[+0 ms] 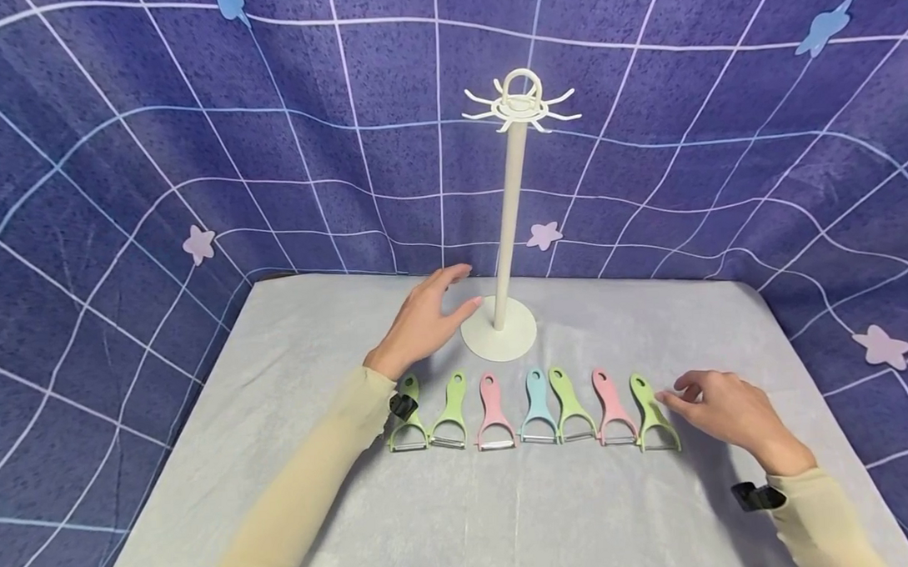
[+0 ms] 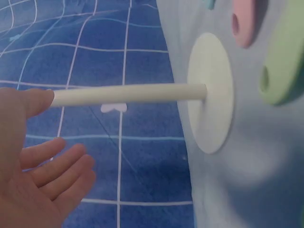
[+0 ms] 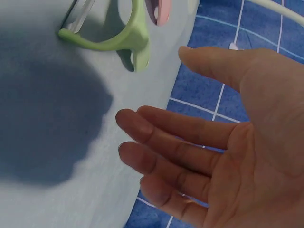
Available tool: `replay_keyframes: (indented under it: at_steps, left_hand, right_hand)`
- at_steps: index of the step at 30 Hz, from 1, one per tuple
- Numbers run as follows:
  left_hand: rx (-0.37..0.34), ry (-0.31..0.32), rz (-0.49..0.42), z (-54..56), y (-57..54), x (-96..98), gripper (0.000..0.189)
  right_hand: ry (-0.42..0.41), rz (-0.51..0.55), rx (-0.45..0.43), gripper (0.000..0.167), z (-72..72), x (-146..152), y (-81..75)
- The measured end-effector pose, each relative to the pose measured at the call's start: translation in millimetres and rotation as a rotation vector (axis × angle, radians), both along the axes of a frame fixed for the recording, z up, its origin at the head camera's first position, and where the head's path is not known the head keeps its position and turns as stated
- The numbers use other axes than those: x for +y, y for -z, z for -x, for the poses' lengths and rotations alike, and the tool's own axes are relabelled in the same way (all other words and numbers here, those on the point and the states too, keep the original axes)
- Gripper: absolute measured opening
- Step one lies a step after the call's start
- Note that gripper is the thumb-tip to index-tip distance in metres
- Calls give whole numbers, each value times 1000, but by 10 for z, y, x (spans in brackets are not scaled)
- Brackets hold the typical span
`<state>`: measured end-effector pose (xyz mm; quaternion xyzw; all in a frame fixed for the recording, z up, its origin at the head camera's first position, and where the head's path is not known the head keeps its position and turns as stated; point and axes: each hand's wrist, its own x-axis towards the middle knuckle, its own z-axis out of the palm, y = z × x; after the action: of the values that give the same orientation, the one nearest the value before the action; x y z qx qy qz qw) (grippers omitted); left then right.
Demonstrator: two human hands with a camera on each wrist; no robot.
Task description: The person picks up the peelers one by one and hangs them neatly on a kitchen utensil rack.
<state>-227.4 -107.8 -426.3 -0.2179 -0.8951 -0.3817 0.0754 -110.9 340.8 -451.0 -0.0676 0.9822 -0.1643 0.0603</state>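
Seven peelers (image 1: 536,391) lie in a row across the near half of the table (image 1: 462,517), handles pointing far and blades near; from left to right they are green, green, pink, blue, green, pink and green. Any marking on their handles is too small to read. Just beyond the row rises a cream stand (image 1: 510,215), upright on a round base, with curved hooks (image 1: 523,107) and a loop on top.

The left hand (image 1: 425,322) is at the stand's left, its grip relaxed, thumb apart from the fingers and holding nothing. The left wrist view shows the thumb covering one end of the visible pole; contact there cannot be told, though the head view leaves a gap.

The right hand (image 1: 729,407) hangs beside the rightmost green peeler (image 1: 645,394), its grip loosely curved and free; the right wrist view shows the thumb clear of that handle.

A black wrist device (image 1: 403,406) hides part of the leftmost peeler (image 1: 410,387). In both wrist views the peelers are cut off by the picture's edge, and the stand's hooks fall outside the left one.
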Motion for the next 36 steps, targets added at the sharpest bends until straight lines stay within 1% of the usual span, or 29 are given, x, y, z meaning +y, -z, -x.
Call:
replay_keyframes:
  at_steps: [4, 8, 11, 18, 24, 29, 32, 36]
  left_hand:
    - [9, 14, -22, 57, -46, 102, 58]
    - [17, 31, -86, 112, -82, 195, 56]
    - [21, 38, -131, 142, -95, 249, 55]
    - [30, 24, -172, 192, -122, 346, 54]
    - [9, 45, -214, 221, -169, 436, 54]
    - [31, 68, -262, 252, -190, 497, 48]
    - [42, 70, -263, 269, -191, 527, 43]
    - [40, 55, -246, 271, -199, 545, 39]
  right_hand:
    - [8, -21, -20, 46, -4, -51, -10]
    - [7, -41, -27, 43, -10, -104, 0]
    - [11, -51, -37, 44, -16, -145, 16]
    - [25, -61, -63, 45, -16, -223, 54]
    - [27, -63, -91, 40, -35, -269, 91]
    - [30, -55, -93, 39, -51, -322, 108]
    - [38, -53, -90, 39, -63, -341, 128]
    - [52, -35, -94, 39, -79, -359, 146]
